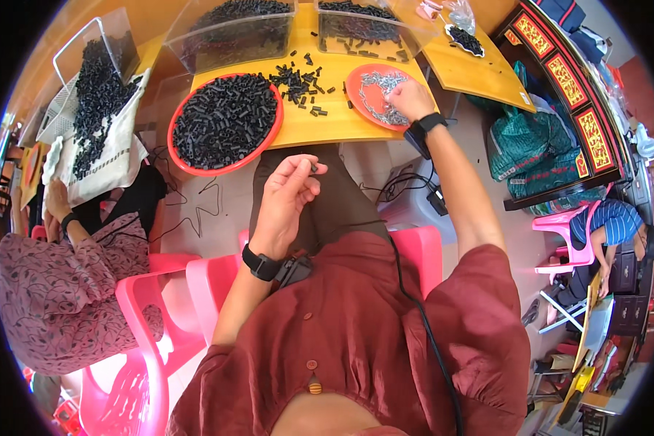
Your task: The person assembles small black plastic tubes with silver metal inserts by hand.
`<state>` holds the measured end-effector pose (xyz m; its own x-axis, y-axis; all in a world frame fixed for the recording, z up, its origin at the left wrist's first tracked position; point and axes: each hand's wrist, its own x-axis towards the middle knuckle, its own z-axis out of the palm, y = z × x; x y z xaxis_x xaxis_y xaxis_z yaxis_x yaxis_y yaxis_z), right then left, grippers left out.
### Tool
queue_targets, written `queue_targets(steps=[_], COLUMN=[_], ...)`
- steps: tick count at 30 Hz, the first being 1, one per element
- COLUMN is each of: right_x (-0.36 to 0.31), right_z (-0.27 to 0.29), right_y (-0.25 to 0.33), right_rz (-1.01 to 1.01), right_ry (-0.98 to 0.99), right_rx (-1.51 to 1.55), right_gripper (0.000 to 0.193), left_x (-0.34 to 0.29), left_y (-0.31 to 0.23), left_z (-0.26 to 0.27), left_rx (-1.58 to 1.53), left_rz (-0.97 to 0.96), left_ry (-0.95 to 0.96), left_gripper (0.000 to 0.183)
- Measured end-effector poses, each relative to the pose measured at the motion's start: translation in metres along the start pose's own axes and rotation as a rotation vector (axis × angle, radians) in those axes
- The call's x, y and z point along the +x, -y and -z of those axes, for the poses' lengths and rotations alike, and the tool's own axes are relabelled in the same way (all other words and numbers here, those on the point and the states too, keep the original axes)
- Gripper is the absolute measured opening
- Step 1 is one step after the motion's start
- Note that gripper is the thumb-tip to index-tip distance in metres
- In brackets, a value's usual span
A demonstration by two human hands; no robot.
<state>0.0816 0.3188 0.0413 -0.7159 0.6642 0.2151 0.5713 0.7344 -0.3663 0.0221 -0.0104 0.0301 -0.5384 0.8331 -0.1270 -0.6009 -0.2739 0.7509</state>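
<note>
My left hand (287, 196) is raised over my lap, with thumb and fingers pinched on a small dark piece (314, 167), mostly covered by the fingertips. At the table's right side, my right hand (412, 100) reaches into an orange-red plate (354, 86) of small silver metal parts (376, 78). Its fingers are drawn together and point down among the parts; what they hold, if anything, is hidden. Left of the plate, a large red round tray (173, 142) is heaped with short black tubular pieces (227, 120). More loose black pieces (298, 83) lie scattered between tray and plate.
Two clear bins (229, 36) of black pieces stand along the yellow table's (309, 131) far edge. At left, a co-worker's hand (57, 200) rests by a cloth (116, 156) under more black pieces. Pink chairs (142, 305), green sacks (530, 138) and cables (400, 178) surround me.
</note>
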Motion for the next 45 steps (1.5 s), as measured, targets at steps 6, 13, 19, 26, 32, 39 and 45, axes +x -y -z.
queue_targets(steps=[6,13,19,26,32,39,45], right_x=[0.024,0.038,0.008,-0.002,-0.047,-0.125,-0.137], right_z=[-0.016,-0.038,-0.005,-0.009,0.026,0.023,0.024], right_y=[0.002,-0.031,0.007,-0.005,0.046,0.112,0.116], right_rz=[-0.125,0.002,-0.096,-0.271,-0.181,0.056,-0.023], right_ry=[0.217,0.158,0.088,0.265,0.436,0.779,0.753], right_rx=[-0.153,-0.169,0.488,0.902,1.070,1.247,1.333], right_gripper=[0.036,0.026,0.016,0.008,0.013,0.017,0.018], left_x=[-0.002,0.001,0.002,0.004,0.004,-0.009,-0.011], left_y=[0.000,0.005,0.004,0.010,0.012,0.009,0.003], left_z=[-0.002,-0.001,0.007,0.014,0.009,-0.020,-0.018], left_rx=[0.025,0.001,-0.007,-0.074,0.010,0.340,0.548], left_rz=[0.044,0.041,0.074,0.125,0.073,-0.199,-0.297], left_ry=[-0.008,-0.016,-0.048,-0.074,-0.064,-0.063,-0.052], left_gripper=[0.018,0.017,0.018,0.018,0.018,0.018,0.014])
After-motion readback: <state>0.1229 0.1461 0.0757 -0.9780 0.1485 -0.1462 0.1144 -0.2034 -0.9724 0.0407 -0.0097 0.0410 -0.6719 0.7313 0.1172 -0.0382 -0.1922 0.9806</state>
